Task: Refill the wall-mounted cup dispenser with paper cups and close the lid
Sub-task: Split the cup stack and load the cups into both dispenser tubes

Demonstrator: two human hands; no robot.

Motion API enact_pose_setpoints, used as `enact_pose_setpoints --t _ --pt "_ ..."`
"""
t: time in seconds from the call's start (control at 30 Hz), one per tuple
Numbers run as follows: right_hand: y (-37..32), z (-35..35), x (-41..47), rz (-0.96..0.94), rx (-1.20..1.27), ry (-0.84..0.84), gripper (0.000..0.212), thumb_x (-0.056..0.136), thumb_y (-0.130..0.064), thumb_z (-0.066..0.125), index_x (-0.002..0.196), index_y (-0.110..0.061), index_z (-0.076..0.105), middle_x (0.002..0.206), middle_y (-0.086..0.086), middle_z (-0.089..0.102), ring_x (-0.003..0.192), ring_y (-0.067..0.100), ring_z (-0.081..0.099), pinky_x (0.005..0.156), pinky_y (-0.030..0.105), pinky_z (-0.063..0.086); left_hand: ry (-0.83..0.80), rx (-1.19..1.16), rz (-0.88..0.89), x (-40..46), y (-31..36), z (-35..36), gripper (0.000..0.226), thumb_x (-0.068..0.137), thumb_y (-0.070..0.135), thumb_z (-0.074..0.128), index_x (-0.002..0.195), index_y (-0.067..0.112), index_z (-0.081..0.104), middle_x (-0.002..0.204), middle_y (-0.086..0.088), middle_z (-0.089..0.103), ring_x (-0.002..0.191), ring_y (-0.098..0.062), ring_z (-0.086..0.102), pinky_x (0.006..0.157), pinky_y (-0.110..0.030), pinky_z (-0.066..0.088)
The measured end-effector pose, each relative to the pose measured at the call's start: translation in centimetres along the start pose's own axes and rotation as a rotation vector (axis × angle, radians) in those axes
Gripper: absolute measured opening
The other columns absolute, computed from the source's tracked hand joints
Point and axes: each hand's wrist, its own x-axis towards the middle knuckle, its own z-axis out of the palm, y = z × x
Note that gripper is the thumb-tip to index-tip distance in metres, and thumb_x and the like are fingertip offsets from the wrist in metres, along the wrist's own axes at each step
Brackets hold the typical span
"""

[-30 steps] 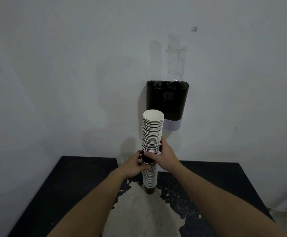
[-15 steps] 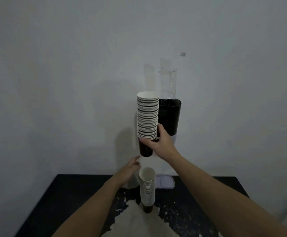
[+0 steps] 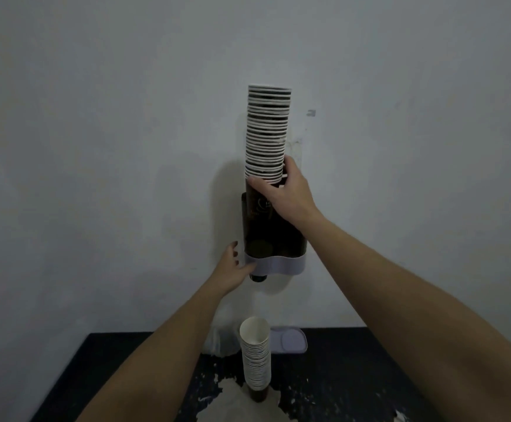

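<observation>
Up at the dispenser (image 3: 274, 229), the right hand (image 3: 284, 193) has raised its gripped cup stack (image 3: 268, 132) into the open top; the left hand (image 3: 233, 269), fingers relaxed, now steadies the base.

No words or numbers can be read anywhere here. The lowest dark paper cup (image 3: 259, 205) in the raised stack carries a pale round emblem with a faint line of print beneath, too blurred to make out.
</observation>
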Motion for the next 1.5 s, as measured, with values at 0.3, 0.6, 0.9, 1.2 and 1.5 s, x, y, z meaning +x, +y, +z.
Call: enact_pose_setpoints --t 0.3,0.6,0.9,1.2,1.5 --pt "0.8 -0.3 4.4 -0.027 -0.026 0.051 0.068 0.081 -0.040 0.082 0.137 -0.020 0.049 0.120 -0.008 0.062 0.105 0.004 0.061 0.089 0.023 0.053 0.022 -0.004 -0.009 2.6 -1.0 1.2 0.109 0.081 0.021 0.082 0.158 0.029 0.004 0.164 -0.008 0.018 0.148 -0.031 0.027 0.114 -0.051 0.037" --pt "4.2 1.4 5.1 0.046 -0.183 -0.008 0.071 0.071 -0.034 0.089 0.130 -0.012 0.054 0.117 0.003 0.064 0.101 0.016 0.064 0.072 0.016 0.050 -0.002 -0.061 0.006 4.2 -2.3 2.0 0.110 0.076 0.025 0.084 0.157 0.032 0.011 0.161 -0.004 0.028 0.145 -0.026 0.035 0.111 -0.050 0.042" --pt "4.6 1.8 4.6 0.223 -0.417 -0.144 0.074 0.074 -0.049 0.083 0.130 -0.015 0.049 0.122 0.004 0.065 0.107 0.025 0.060 0.097 0.042 0.047 0.000 -0.071 0.056 4.0 -2.3 2.5 0.092 0.084 0.014 0.078 0.155 0.020 0.020 0.149 0.004 0.044 0.136 -0.017 0.044 0.109 -0.037 0.044" --pt "4.7 1.9 4.9 0.327 -0.628 -0.264 0.081 0.075 -0.078 0.062 0.128 -0.019 0.050 0.126 0.004 0.064 0.122 0.032 0.056 0.106 0.049 0.027 0.003 -0.079 0.058 3.9 -2.0 2.5 0.094 0.083 0.015 0.079 0.156 0.021 0.020 0.154 -0.001 0.040 0.140 -0.021 0.041 0.110 -0.042 0.043" --pt "4.6 1.6 4.4 0.323 -0.785 -0.263 0.099 0.078 -0.086 0.050 0.141 -0.009 0.052 0.145 0.021 0.043 0.138 0.043 0.032 0.113 0.051 0.027 0.000 -0.070 0.086 3.9 -2.1 2.4 0.090 0.082 0.012 0.078 0.153 0.020 0.025 0.148 0.000 0.047 0.134 -0.019 0.048 0.108 -0.042 0.046"
